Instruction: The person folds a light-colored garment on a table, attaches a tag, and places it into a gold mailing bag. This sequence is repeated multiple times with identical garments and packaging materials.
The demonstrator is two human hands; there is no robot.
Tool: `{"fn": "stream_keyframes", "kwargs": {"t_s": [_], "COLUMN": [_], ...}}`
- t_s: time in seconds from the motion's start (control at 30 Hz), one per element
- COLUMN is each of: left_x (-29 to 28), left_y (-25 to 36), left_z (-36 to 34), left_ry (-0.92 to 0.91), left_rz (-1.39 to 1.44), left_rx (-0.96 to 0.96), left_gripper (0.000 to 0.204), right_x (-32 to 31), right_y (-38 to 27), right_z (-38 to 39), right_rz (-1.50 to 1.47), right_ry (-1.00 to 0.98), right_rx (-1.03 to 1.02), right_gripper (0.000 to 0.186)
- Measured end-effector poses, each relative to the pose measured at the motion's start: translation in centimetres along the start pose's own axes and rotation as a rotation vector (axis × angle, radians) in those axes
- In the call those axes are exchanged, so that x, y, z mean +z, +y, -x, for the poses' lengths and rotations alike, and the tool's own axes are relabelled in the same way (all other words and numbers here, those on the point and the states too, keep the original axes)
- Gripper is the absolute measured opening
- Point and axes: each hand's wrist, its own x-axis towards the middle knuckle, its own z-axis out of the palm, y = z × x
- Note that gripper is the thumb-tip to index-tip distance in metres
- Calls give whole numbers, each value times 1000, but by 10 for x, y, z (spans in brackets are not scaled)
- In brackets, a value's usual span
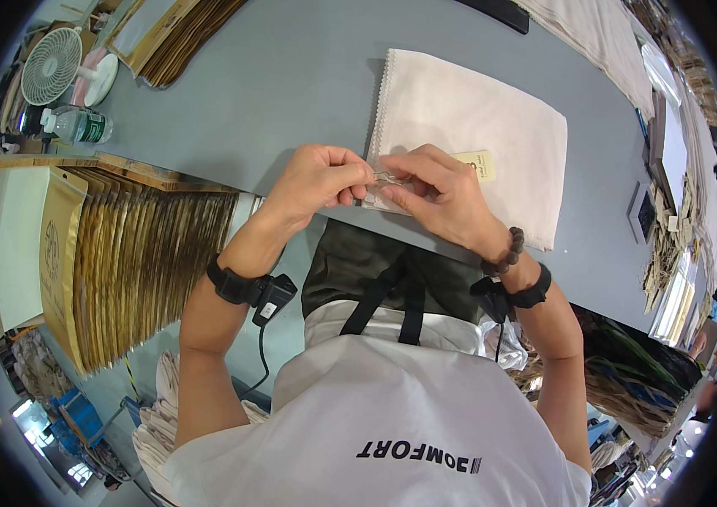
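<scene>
Left hand (pixel 318 184): fingertips pinched together on thin cord (pixel 386 177)
Right hand (pixel 449 194): fingers curled at cord, hold unclear
Yellow tag (pixel 483 163): on pale cloth (pixel 481 106)

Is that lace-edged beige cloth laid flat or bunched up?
Laid flat: the lace-edged beige cloth shows a smooth face and clear far corners. Whether it's folded, I cannot tell.

My equipment: white shirt (pixel 350 414), black lettering (pixel 420 456); black cabled modules (pixel 275 299) strapped to both wrists; dark beaded bracelet (pixel 515 247), right wrist.
</scene>
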Motion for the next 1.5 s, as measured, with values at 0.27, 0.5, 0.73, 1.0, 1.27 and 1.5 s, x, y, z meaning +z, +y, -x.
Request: {"fn": "stream_keyframes", "kwargs": {"t_s": [0.27, 0.5, 0.73, 1.0, 1.27, 1.5], "left_x": [1, 2, 6, -12, -182, -320], "left_y": [1, 1, -2, -2, 50, 72], "left_z": [0, -1, 1, 5, -53, -62], "left_ry": [-34, -65, -17, 24, 1153, 1246], "left_rz": [-53, -93, -74, -229, -1182, -1231], "left_rx": [9, 33, 56, 124, 887, 258], "left_gripper": [15, 14, 14, 15, 27, 28], "right_x": [7, 7, 9, 11, 7, -28], "right_y": [8, 11, 12, 10, 3, 26], "right_z": [-2, -1, 1, 6, 8, 13], "right_rz": [56, 15, 59, 96, 345, 425], "right_ry": [32, 20, 13, 8, -43, 189], "right_rx": [-139, -106, -79, -153, -263, -77], "right_gripper": [17, 18, 22, 24, 26, 13]}}
